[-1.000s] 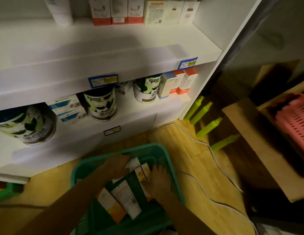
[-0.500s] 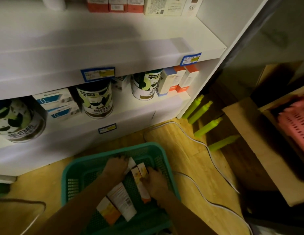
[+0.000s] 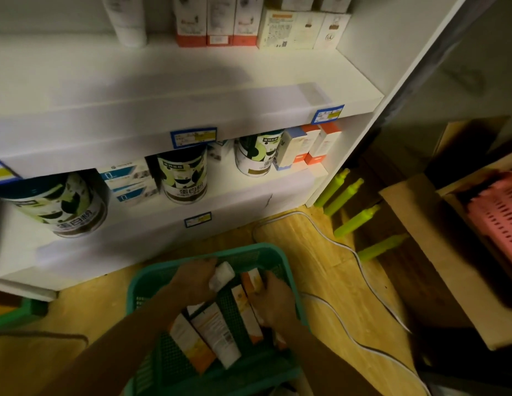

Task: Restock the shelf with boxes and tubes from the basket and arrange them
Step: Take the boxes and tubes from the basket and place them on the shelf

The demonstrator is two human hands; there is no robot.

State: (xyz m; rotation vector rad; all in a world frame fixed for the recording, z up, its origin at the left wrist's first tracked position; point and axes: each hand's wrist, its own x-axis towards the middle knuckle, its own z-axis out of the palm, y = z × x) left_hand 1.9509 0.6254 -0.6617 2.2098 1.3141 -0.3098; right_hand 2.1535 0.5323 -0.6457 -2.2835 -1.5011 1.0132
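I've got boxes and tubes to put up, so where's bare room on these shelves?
Upper shelf: wide bare front strip before the back-row boxes. Lower shelf: narrow gaps between the cans, crowded at the right by orange-and-white boxes.

The left hand (image 3: pixel 196 277) covers most of a white tube (image 3: pixel 223 275) in the green basket (image 3: pixel 151 274), whose near rim runs off frame. Price-label (image 3: pixel 193 136) print blurs; the pink crate (image 3: pixel 499 221) is cropped.
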